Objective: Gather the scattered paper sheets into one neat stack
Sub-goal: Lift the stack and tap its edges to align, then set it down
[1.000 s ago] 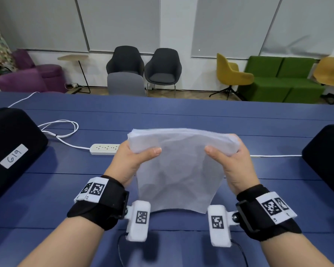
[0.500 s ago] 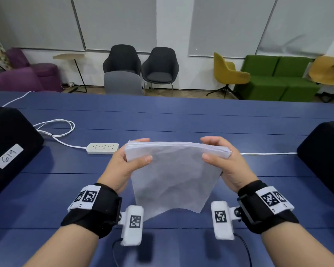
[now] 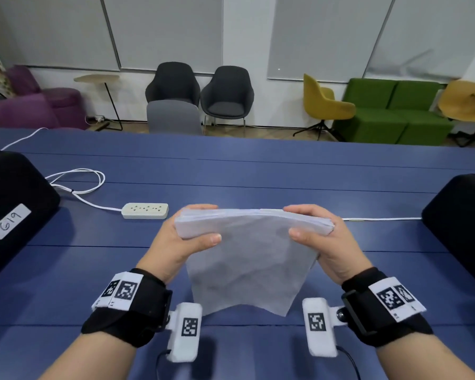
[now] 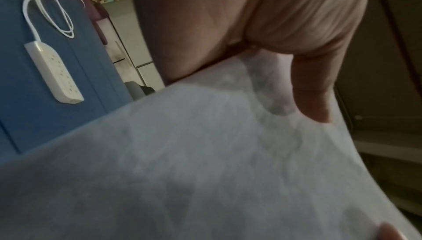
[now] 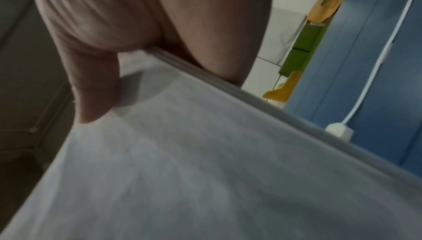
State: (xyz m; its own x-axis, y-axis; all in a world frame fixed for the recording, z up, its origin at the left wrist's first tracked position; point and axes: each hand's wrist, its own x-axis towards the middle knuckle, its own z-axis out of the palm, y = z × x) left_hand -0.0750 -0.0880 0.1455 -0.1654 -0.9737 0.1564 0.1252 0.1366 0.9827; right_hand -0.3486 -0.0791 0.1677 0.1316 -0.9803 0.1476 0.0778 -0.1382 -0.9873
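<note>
Both hands held the sheets as one bundle. The left hand (image 3: 176, 242) pinched the upper left corner of the paper stack (image 3: 247, 259), thumb on the near face and fingers behind; the right hand (image 3: 324, 242) pinched the upper right corner the same way. The right wrist view showed the layered edge of the sheets running past the thumb (image 5: 95, 88).

The stack hung on edge at the centre of the frame, its top edge level between the two grips and its lower edge low over the blue counter (image 3: 66, 270); whether it touched was unclear. The lower left corner looked ragged.

The gathering seemed done, and squaring the edges was the step in hand. The next move probably called for loosening both pinches slightly and tapping the lower edge on the counter so the sheets settled flush, then laying the stack flat.
</note>
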